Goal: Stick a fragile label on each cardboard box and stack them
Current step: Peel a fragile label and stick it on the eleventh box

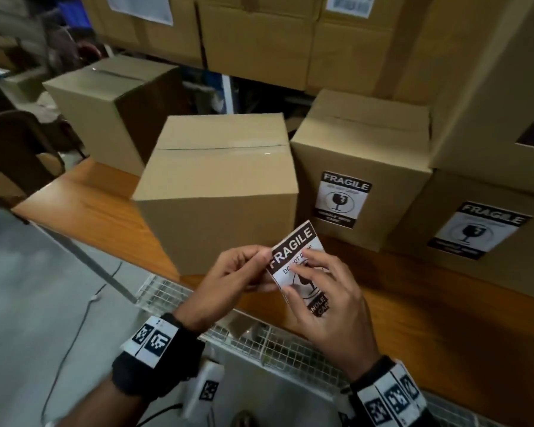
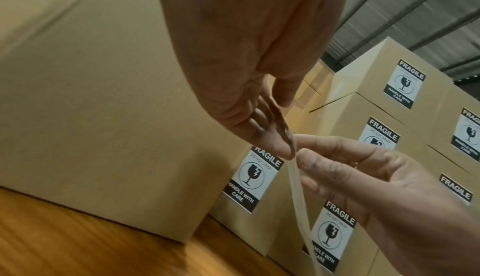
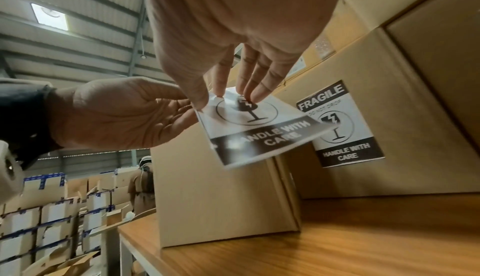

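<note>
Head view: wooden table (image 1: 84,204), stacked boxes (image 1: 259,41).

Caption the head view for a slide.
Both hands hold a fragile label before an unlabelled box.

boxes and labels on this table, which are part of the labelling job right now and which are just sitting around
In the job:
- loose fragile label, held by left hand and right hand
- plain box straight ahead
- second plain box behind it, to the left

Just there:
- big cartons at the back
- wire tray under the table edge
</note>
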### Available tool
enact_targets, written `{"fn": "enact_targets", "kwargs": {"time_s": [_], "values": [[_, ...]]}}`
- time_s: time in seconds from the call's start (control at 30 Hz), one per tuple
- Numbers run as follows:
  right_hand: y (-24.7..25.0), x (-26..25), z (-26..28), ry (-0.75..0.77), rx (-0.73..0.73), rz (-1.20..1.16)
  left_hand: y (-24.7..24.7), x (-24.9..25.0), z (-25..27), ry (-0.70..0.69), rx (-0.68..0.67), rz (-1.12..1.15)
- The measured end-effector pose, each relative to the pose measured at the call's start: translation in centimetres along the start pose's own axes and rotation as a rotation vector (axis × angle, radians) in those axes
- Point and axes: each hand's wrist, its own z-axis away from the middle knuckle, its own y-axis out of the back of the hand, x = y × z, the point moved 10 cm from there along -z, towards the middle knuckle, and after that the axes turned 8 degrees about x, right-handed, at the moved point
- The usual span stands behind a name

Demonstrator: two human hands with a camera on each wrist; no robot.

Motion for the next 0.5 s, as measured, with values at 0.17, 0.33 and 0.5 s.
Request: {"fn": "enact_targets", "kwargs": {"time_s": [0.17,0.33,0.5], "values": [[-2.7,-1.8,-0.5,-0.034,0.015,-0.055,2.1,-0.6,0.8,0.072,-0.062,0.048],[-2.8,-2.7,-1.0,0.003,0.02,-0.092,3.3,-0.4,0.5,0.071,0.009,0.109],[-2.3,-2.9,-1.9,0.034,0.013,-0.151,3.5,-0.1,0.8,0.123,0.081,0.278]]}}
